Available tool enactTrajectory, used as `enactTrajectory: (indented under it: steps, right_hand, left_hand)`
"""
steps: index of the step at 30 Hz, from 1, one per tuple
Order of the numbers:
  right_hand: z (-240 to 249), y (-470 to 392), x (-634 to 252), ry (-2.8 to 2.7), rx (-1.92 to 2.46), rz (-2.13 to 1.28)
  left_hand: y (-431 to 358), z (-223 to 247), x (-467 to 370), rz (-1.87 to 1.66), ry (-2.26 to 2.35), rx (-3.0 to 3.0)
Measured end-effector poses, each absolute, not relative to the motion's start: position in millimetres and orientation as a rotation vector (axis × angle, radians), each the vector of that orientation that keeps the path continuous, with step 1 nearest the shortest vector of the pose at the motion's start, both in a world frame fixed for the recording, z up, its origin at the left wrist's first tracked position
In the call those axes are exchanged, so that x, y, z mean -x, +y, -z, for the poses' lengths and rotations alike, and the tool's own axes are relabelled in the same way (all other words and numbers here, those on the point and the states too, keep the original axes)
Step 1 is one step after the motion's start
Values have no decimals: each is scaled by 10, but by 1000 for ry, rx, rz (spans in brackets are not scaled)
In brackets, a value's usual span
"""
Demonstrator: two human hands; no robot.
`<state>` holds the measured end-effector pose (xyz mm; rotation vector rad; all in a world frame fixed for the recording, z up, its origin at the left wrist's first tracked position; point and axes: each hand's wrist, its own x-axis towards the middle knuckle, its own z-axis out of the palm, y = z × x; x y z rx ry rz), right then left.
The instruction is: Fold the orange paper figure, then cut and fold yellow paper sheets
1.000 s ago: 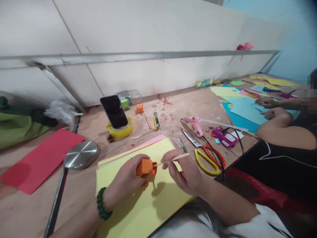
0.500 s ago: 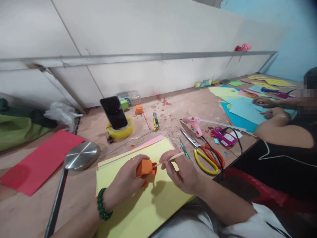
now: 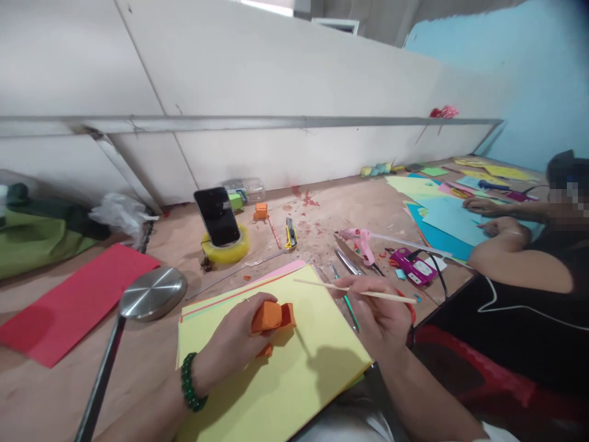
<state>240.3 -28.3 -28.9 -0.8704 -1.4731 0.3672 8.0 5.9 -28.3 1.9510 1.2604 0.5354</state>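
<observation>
Low over a stack of yellow paper (image 3: 322, 380), my left hand (image 3: 234, 337) is closed around a small folded orange paper piece (image 3: 267, 317), whose open end faces right. A green bead bracelet circles my left wrist. My right hand (image 3: 380, 310) pinches a thin pale wooden stick (image 3: 326, 285), its tip pointing left above the paper's upper edge and apart from the orange piece. Scissors (image 3: 350, 263) lie partly hidden behind my right hand, next to a green-handled tool (image 3: 350, 312).
A phone (image 3: 217, 216) leans in a yellow tape roll (image 3: 226, 248). Beyond are a yellow cutter (image 3: 291, 233), pink glue gun (image 3: 362, 242) and purple power strip (image 3: 415, 267). Left are a metal disc (image 3: 154, 293) and red paper (image 3: 78, 304). A person sits at the right, hands on blue paper.
My right hand has moved right and the stick has come away from the orange piece. It now covers the scissors' handles. My left hand keeps its hold, and the view has tilted up slightly.
</observation>
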Motion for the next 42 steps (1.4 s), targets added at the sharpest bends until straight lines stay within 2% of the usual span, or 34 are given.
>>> enactTrajectory:
  steps: [5, 10, 13, 20, 30, 42]
  right_hand:
    - [415, -145, -2443, -1883, 1067, -71]
    - [563, -91, -2500, -2143, 1201, -117]
    - [506, -171, -2450, -2029, 1215, -162]
    - [396, -313, -2026, -1835, 998, -572]
    - [415, -235, -1909, -1791, 970, -440]
    - [450, -227, -1904, -1750, 959, -547]
  left_hand:
    - [104, 262, -10, -629, 1207, -1873]
    - [186, 299, 91, -774, 1063, -1518]
    - [183, 315, 76, -835, 948, -1244]
    - [53, 257, -51, -884, 796, -1052]
    - [-11, 309, -64, -895, 882, -1057]
    - [-43, 347, -114, -971, 906, -1176]
